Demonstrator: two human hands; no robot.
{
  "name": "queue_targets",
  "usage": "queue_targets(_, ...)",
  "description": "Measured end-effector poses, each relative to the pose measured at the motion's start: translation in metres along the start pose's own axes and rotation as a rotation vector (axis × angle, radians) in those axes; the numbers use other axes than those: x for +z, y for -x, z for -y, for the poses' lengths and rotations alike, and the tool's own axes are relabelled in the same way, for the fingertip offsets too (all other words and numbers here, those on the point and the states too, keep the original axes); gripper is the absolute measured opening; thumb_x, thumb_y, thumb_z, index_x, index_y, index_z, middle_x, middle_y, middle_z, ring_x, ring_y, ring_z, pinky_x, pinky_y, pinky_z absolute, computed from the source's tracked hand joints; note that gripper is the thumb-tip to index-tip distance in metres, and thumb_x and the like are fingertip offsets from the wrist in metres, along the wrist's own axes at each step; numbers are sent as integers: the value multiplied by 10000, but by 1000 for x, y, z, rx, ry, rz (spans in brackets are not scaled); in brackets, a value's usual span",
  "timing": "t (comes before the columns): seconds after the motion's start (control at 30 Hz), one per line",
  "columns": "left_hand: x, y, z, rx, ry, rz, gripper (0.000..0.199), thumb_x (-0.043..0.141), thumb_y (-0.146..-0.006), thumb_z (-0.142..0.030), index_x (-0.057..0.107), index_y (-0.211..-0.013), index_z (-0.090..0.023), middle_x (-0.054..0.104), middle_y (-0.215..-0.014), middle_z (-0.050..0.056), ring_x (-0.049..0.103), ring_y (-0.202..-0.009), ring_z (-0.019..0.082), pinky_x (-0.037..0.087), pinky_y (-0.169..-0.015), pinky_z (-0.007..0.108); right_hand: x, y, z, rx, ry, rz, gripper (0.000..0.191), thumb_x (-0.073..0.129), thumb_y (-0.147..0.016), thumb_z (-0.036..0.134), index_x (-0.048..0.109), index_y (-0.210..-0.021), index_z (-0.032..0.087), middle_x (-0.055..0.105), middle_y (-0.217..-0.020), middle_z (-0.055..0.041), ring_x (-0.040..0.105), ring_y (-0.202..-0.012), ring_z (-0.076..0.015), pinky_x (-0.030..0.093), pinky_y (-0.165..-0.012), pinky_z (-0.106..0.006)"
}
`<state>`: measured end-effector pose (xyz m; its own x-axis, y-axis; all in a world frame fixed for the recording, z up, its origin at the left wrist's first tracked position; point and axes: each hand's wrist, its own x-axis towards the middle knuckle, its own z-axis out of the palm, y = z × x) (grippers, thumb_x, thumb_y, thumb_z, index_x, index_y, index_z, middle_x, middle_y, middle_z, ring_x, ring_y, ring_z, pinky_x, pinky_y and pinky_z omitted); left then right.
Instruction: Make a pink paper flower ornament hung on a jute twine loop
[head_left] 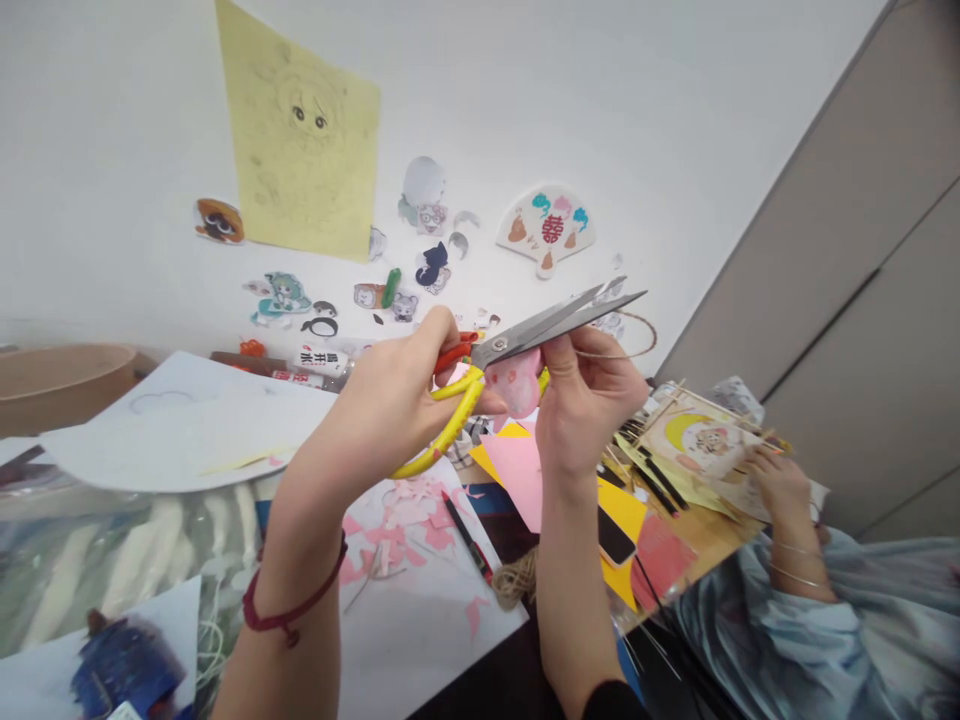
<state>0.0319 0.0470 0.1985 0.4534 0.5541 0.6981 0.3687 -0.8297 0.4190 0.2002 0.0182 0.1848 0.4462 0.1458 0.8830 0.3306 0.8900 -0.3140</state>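
Far L: brown bowl (75, 375) by the wall (675, 120), w/ a big white sheet (187, 420) just R of it, its curved edge over clear plastic packaging (135, 545). Near L corner: a blue item (127, 665), too blurred to ID.

Mid: L hand (409, 400) is up above the counter (712, 535), back of hand to cam, wrist bent, fingers closed round the red/yellow handles of the scissors (529, 335). Blades point up & R, slightly parted, tips in open air in front of the wall. Below: pink scraps (401, 520) & a pen (465, 535) on white paper (420, 620); twine ball (517, 578) near its R edge.

Btwn the hands: small pink piece (517, 385), under the blades. Can't tell which fingers bear it.

R hand (589, 400) is close beside, forearm near upright, thumb & fingers pinched tog. at the lower blade; a thin brown cord (637, 325) loops out R from them. Hands are apart, w/ little room btwn. Pink & yellow paper (630, 515) lies behind the R forearm.

Far R: another person's hand (780, 485) on a framed moon picture (701, 440), well apart from the R hand, near the counter's R edge.
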Motion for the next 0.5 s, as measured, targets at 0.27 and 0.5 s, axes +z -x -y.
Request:
queue_targets(0.27, -1, -1, 5, -9, 36, -7, 520, 683, -804, -622, 349, -734, -230, 432, -556, -69, 329, -513, 112, 264, -515, 253, -2, 0, 1, 8, 33, 36, 41, 778, -818, 220, 738, -821, 230, 712, -702, 46, 648, -583, -98, 566, -565, -254)
queue_targets(0.5, 1, 0, 14, -58, 220, -52, 321, 651, -840, -451, 413, -838, -237, 502, -668, -45, 413, -567, 121, 315, -531, 257, -4, -2, 3, 97, -15, 98, 37, 756, -833, 223, 721, -822, 214, 696, -720, 39, 655, -625, -92, 560, -622, -244)
